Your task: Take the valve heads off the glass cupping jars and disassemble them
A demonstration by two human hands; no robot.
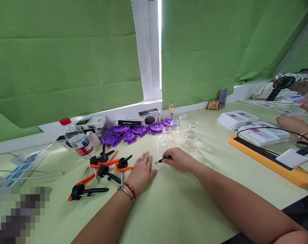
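Observation:
My left hand [141,171] lies flat, palm down, on the pale green table [174,206], fingers together, bracelets on the wrist. Just right of it my right hand [178,158] pinches a small black pen-like tool [162,160] that points left, its tip close to my left fingertips. Orange-and-black clamps [103,167] lie just left of my left hand. Several clear glass jars [183,135] stand right behind my right hand. Purple round plastic parts [130,133] are heaped further back.
A water bottle [77,139] with a red cap and small boxes [91,122] stand back left, a power strip [21,167] at far left. An orange tray [271,159], stacks of cards [236,119] and another person's hand [292,123] are on the right. Green curtains hang behind.

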